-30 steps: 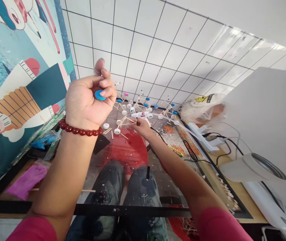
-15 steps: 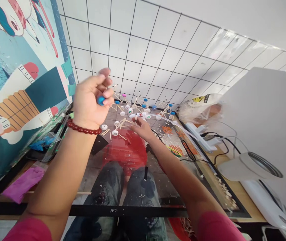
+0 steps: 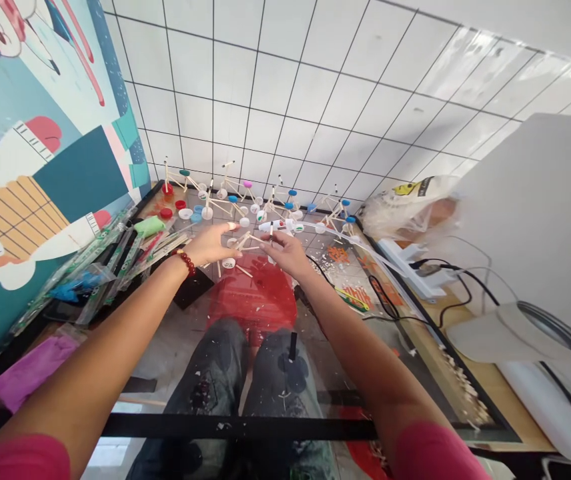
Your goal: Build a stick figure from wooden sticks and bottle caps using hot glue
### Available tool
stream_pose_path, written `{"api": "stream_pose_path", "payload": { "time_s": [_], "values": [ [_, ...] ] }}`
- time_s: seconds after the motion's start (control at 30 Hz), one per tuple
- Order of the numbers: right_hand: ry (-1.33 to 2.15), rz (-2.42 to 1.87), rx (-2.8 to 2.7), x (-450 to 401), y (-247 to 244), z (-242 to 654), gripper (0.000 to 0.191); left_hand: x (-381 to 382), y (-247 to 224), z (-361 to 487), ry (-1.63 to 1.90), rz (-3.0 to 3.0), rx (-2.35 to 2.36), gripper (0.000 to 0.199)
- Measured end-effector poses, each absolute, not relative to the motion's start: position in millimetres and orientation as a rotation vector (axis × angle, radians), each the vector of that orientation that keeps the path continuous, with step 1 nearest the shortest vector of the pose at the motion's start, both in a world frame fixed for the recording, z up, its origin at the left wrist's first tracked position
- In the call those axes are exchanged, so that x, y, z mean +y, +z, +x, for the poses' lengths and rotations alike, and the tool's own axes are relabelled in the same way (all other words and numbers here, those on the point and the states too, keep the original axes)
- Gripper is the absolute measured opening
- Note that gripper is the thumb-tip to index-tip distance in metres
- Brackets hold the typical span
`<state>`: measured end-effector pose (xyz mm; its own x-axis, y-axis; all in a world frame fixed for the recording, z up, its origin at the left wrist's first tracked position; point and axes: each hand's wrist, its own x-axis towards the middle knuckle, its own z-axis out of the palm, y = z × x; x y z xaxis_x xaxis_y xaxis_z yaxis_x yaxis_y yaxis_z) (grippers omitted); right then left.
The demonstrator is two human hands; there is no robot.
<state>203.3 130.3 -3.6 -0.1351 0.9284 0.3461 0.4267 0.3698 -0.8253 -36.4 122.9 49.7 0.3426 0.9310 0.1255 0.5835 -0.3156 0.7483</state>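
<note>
A small model of wooden sticks (image 3: pixel 248 239) with white bottle-cap wheels stands on the glass tabletop between my hands. My right hand (image 3: pixel 288 255) pinches it at its right end, close to an upright dark-tipped stick (image 3: pixel 271 229). My left hand (image 3: pixel 211 244), wearing a dark red bead bracelet, reaches in from the left. Its thumb and fingers are apart around the model's left side; contact there is unclear. A white cap (image 3: pixel 228 263) sits at the model's near side. Just behind lies a white glue gun (image 3: pixel 274 226).
Several similar stick-and-cap models (image 3: pixel 333 217) line the tiled wall. Red caps (image 3: pixel 166 213) and loose sticks (image 3: pixel 168 250) lie left. Orange pieces (image 3: pixel 355 295), a cutter (image 3: pixel 353 300) and a black cable (image 3: pixel 383 300) are right. A plastic bag (image 3: pixel 410 207) sits at the back right.
My left hand has come down from its raised position to the model, and the blue cap it held no longer shows in it. My right hand stays at the model.
</note>
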Motion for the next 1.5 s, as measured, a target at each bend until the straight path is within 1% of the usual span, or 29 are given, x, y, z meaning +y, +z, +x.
{"api": "stream_pose_path", "payload": {
  "time_s": [0.13, 0.33, 0.4, 0.53, 0.63, 0.77, 1.0, 1.17, 1.27, 1.33, 1.37, 1.4, 1.5],
  "values": [
    [0.723, -1.196, -1.741, 128, -3, 203, 0.034, 127, 41, -32, 0.736, 1.949, 1.297, 0.069],
    [0.649, -1.236, -1.802, 127, 6, 206, 0.023, 128, 36, -32, 0.718, 1.957, 1.329, 0.049],
    [0.627, -1.244, -1.838, 126, 9, 207, 0.019, 129, 35, -32, 0.732, 1.965, 1.325, 0.045],
    [0.633, -1.272, -1.896, 129, 14, 211, 0.015, 128, 34, -31, 0.759, 1.961, 1.307, 0.045],
    [0.722, -1.261, -1.906, 134, 16, 214, 0.014, 126, 36, -29, 0.757, 1.951, 1.305, 0.044],
    [0.845, -1.217, -1.911, 139, 15, 217, 0.014, 124, 39, -28, 0.766, 1.953, 1.293, 0.038],
    [0.996, -1.174, -1.877, 142, 12, 217, 0.015, 126, 36, -29, 0.792, 1.9, 1.298, 0.039],
    [0.992, -1.195, -1.831, 143, 10, 217, 0.019, 125, 36, -28, 0.794, 1.902, 1.301, 0.033],
    [0.985, -1.156, -1.798, 143, 9, 218, 0.028, 123, 39, -27, 0.77, 1.894, 1.298, 0.041],
    [0.992, -1.127, -1.788, 143, 9, 219, 0.031, 121, 40, -26, 0.763, 1.888, 1.298, 0.051],
    [0.992, -1.121, -1.786, 143, 9, 220, 0.03, 121, 40, -26, 0.761, 1.889, 1.297, 0.053],
    [0.988, -1.122, -1.791, 143, 9, 220, 0.029, 121, 40, -26, 0.762, 1.894, 1.292, 0.051],
    [0.968, -1.141, -1.813, 143, 9, 220, 0.018, 123, 38, -27, 0.781, 1.926, 1.266, 0.037]
  ]
}}
